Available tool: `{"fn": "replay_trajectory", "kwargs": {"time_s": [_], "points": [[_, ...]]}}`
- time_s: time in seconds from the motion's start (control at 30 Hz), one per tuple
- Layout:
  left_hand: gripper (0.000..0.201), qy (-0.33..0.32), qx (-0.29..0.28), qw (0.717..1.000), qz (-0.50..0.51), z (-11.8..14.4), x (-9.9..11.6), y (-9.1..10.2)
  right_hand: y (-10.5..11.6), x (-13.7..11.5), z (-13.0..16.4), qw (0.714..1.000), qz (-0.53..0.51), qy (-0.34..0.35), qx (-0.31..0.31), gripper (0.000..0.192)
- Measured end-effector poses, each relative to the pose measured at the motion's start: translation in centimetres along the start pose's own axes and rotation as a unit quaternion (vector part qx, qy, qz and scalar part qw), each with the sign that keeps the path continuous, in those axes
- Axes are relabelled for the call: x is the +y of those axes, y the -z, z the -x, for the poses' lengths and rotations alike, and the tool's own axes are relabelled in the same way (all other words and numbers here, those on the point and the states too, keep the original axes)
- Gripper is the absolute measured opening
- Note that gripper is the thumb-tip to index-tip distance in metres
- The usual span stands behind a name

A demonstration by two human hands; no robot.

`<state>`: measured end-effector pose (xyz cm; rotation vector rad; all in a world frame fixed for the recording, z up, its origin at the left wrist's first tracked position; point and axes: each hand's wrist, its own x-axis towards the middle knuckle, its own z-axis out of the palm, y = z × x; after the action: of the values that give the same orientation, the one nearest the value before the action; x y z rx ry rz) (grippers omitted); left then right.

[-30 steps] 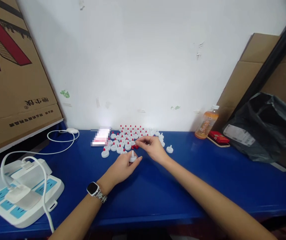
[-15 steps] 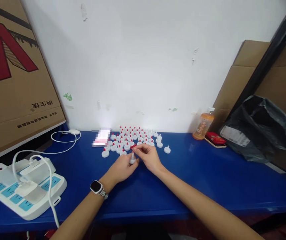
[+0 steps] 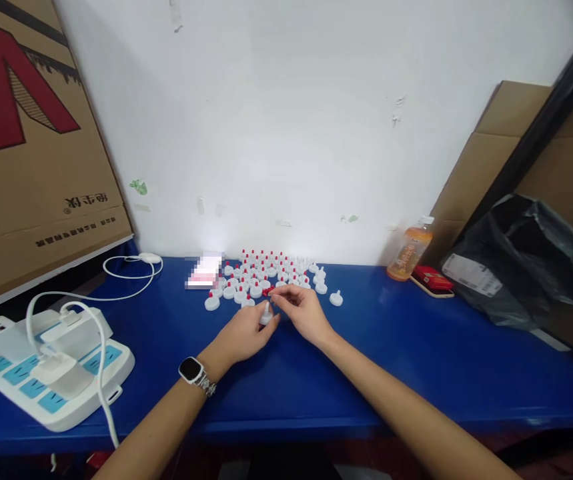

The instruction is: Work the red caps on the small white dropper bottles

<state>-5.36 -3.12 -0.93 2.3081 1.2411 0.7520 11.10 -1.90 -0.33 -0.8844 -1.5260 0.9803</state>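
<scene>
1. Near the middle of the blue tabletop [image 3: 391,373], the left hand [image 3: 243,333] has its fingers closed around a small white nozzle cap [image 3: 265,315], holding it upright just above the surface.
2. Just right of it, the right hand [image 3: 302,310] has thumb and forefinger pinched together at the tip of that cap; a tiny red tip [image 3: 269,291] shows beside them, though whether a red piece sits in the pinch is too small to tell.
3. By my reading, the step in hand is seating a red tip on the white spout. The next move calls for a straight, light press while the left hand keeps the cap steady.
4. Beyond the hands, a cluster of finished caps [image 3: 266,273] stands in rows near the wall, with one stray white cap [image 3: 336,299] apart on the right.
5. Far left lies a white power strip [image 3: 46,370] with plugs; far right stand an orange drink bottle [image 3: 409,252] and a black bag [image 3: 526,260].
6. A blurred patch [image 3: 203,273] hides something left of the caps, and both forearms are cut off at the bottom edge.
</scene>
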Motion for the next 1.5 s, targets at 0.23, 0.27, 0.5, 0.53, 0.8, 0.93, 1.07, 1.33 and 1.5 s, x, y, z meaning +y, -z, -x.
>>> {"fn": "replay_trajectory", "kwargs": {"time_s": [0.23,0.27,0.5,0.53,0.8,0.93,1.07,1.33,1.5], "points": [[0.03,0.004,0.005,1.0,-0.018,0.0,-0.1,-0.1,0.1,-0.3,0.5,0.996,0.068,0.023,-0.055,0.023],[0.031,0.005,0.005,1.0,-0.019,0.1,-0.1,-0.1,0.0,-0.3,0.6,0.996,0.064,0.024,-0.056,0.023],[0.031,0.008,0.006,1.0,-0.014,0.1,0.4,0.2,0.5,0.5,-0.1,0.999,-0.04,-0.009,0.005,0.026],[0.031,0.01,0.006,1.0,-0.016,0.1,0.4,0.2,0.7,0.6,-0.2,0.999,-0.048,-0.015,0.01,0.028],[0.031,0.008,-0.001,1.0,-0.02,0.2,0.4,0.3,0.6,-0.1,0.0,0.999,-0.035,-0.019,-0.024,0.026],[0.03,-0.002,-0.007,1.0,-0.025,0.2,0.3,0.2,0.6,-0.5,0.2,0.996,-0.042,0.004,-0.079,0.026],[0.033,-0.005,-0.013,0.998,-0.064,0.3,0.2,0.1,1.0,-0.4,0.3,0.993,-0.011,0.031,-0.115,0.024],[0.033,-0.014,-0.012,0.993,-0.117,0.7,0.3,0.0,0.3,-0.2,0.7,0.996,-0.018,0.013,-0.089,0.021],[0.03,-0.008,-0.014,0.995,-0.1,0.6,0.4,0.2,-0.6,-0.1,1.2,0.999,0.017,0.041,-0.017,0.018]]}}
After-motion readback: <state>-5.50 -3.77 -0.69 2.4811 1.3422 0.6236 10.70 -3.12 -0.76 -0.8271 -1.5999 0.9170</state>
